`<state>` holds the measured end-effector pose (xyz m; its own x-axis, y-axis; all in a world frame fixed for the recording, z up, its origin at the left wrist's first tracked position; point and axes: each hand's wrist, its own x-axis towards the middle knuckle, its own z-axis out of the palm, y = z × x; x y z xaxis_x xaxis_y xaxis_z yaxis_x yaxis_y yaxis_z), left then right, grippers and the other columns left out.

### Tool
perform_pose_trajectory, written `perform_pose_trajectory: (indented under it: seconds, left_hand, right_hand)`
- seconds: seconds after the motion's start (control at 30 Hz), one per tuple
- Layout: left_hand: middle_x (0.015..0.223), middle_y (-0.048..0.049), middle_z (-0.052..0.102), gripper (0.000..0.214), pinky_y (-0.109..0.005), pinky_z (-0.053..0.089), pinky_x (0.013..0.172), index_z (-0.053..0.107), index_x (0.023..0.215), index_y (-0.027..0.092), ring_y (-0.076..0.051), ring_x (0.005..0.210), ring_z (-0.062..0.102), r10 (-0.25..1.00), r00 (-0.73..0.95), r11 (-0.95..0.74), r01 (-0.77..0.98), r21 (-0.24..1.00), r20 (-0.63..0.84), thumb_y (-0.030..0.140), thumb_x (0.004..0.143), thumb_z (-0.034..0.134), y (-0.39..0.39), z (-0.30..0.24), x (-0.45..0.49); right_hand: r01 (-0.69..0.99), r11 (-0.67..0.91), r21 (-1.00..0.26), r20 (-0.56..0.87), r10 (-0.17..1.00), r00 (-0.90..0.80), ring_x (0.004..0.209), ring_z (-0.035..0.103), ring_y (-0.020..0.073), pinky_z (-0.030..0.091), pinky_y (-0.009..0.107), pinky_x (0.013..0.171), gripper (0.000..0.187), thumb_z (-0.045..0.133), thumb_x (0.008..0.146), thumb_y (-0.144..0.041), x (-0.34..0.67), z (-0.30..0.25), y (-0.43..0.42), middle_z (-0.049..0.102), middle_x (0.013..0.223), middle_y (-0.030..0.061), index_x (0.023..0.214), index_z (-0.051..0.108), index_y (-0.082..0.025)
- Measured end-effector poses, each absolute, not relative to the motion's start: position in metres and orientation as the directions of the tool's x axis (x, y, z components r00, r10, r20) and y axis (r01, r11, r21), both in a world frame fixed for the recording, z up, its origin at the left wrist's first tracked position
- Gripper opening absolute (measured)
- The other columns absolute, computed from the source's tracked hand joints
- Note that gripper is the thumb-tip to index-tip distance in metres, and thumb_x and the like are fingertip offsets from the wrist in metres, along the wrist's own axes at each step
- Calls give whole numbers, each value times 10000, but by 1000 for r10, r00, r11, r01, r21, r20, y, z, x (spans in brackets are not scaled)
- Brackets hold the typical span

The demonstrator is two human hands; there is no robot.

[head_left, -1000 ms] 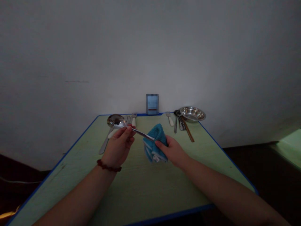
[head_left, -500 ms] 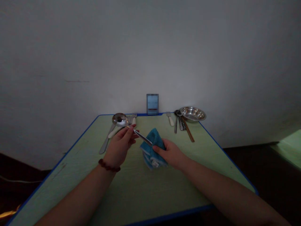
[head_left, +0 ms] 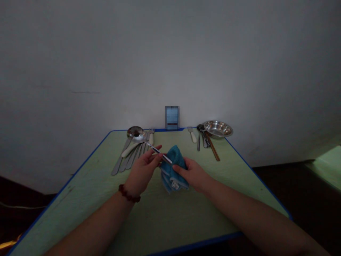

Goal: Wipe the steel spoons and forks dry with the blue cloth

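A shiny metal ladle [head_left: 136,134] is held slantwise above the table, its round bowl up at the left and its handle running down to the right. My left hand [head_left: 145,167] pinches the middle of that handle between thumb and fingers. Around the handle's lower end, my right hand [head_left: 193,172] grips a blue cloth [head_left: 174,170] with a pale edge and a white label, the thumb pressing on top. The handle's tip is hidden by the thumb and cloth. Behind the ladle, several flat grey handles [head_left: 130,161] and a white-handled utensil [head_left: 129,150] lie fanned out.
At the back right lie a white-handled fork [head_left: 192,135], several metal spoons [head_left: 199,140] and wooden chopsticks [head_left: 214,149], beside a steel bowl [head_left: 218,129]. A blurred screen [head_left: 172,118] stands against the wall. The pale green table [head_left: 202,217] has a blue edge.
My left hand has slid down the ladle's handle, to the right and closer to the cloth. More of the grey handles now show behind it. My right hand stays nearly in place.
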<state>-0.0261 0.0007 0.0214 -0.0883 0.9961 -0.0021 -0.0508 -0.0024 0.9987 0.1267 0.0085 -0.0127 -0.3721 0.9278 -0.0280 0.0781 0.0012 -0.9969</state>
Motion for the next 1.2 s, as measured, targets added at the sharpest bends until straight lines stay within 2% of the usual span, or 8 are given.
perform_pose_trajectory:
  seconds: [0.1, 0.17, 0.33, 0.47, 0.77, 1.07, 1.2]
  left_hand:
    - [694, -35, 650, 247, -264, 449, 659, 643, 778, 161, -169, 707, 579, 994, -107, -32, -35, 999, 28, 346, 615, 630, -1, 21, -24]
    - [673, -28, 643, 235, -264, 445, 665, 646, 718, 159, -166, 697, 573, 993, -104, -47, 0, 999, 47, 370, 617, 622, -2, 22, -23]
    - [612, -4, 610, 225, -222, 413, 567, 636, 712, 162, -125, 586, 528, 993, -75, -81, 99, 992, 89, 372, 642, 598, -3, 25, -24]
    - [641, -15, 620, 216, -236, 422, 589, 630, 726, 165, -138, 613, 541, 993, -62, -94, 110, 989, 102, 365, 656, 586, -2, 24, -25]
    - [725, -28, 648, 303, -261, 452, 626, 602, 904, 183, -165, 690, 585, 997, -27, -70, 47, 996, 72, 285, 620, 632, -4, 20, -23]
    - [661, -14, 637, 302, -256, 479, 589, 604, 881, 159, -137, 599, 580, 996, -68, -56, -25, 998, 54, 244, 594, 649, -2, 25, -22]
    - [696, -18, 648, 320, -289, 501, 655, 584, 906, 159, -145, 644, 603, 999, -45, -21, -109, 994, 16, 234, 601, 644, -2, 23, -22]
  right_hand:
    - [135, 71, -988, 17, 930, -368, 753, 570, 157, 452, 300, 684, 295, 520, 729, -371, 127, -14, 9, 621, 872, 34, 959, 547, -188]
    - [197, 128, -972, 47, 927, -372, 753, 561, 157, 444, 296, 674, 301, 513, 732, -374, 128, -14, 10, 617, 866, 32, 968, 546, -190]
    - [345, 207, -915, 62, 920, -388, 692, 521, 139, 419, 266, 619, 273, 522, 726, -358, 129, -11, 10, 598, 784, 22, 932, 560, -183]
    - [367, 218, -904, 61, 917, -394, 675, 504, 129, 402, 250, 600, 278, 515, 728, -362, 130, -8, 9, 582, 758, 15, 931, 556, -178]
    - [266, 162, -950, 55, 927, -371, 702, 526, 135, 416, 262, 628, 265, 502, 736, -375, 127, -13, 8, 589, 793, 17, 907, 545, -177]
    - [326, 224, -919, 90, 921, -378, 717, 536, 139, 415, 274, 642, 267, 500, 743, -364, 133, -12, 14, 604, 805, 21, 936, 545, -185]
    - [353, 190, -916, 87, 954, -287, 733, 548, 155, 424, 302, 673, 268, 492, 744, -373, 136, -11, 20, 611, 826, 47, 907, 545, -166]
